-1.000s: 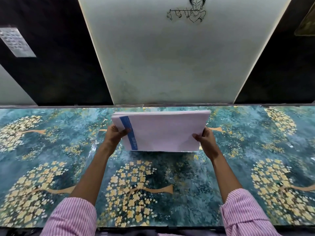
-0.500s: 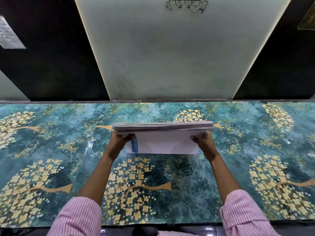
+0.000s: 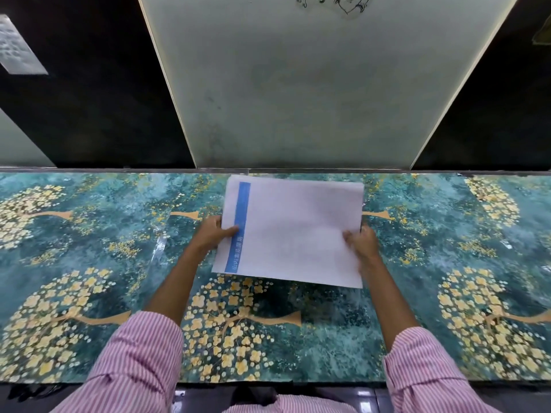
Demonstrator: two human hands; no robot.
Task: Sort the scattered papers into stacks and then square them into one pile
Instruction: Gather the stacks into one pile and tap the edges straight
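Over the patterned table [image 3: 89, 263], near its far edge, all visible sheets were held as one paper pile [image 3: 298, 234]; sorting was judged complete. The pile was clamped at its side edges by the curled fingers of the left hand [image 3: 211, 235] and right hand [image 3: 362, 242]; final squaring and setting down were judged outstanding.

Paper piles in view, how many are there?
1. The paper pile is over the far middle of the table, held between the left hand and right hand. Loose sheets beneath it would be hidden.
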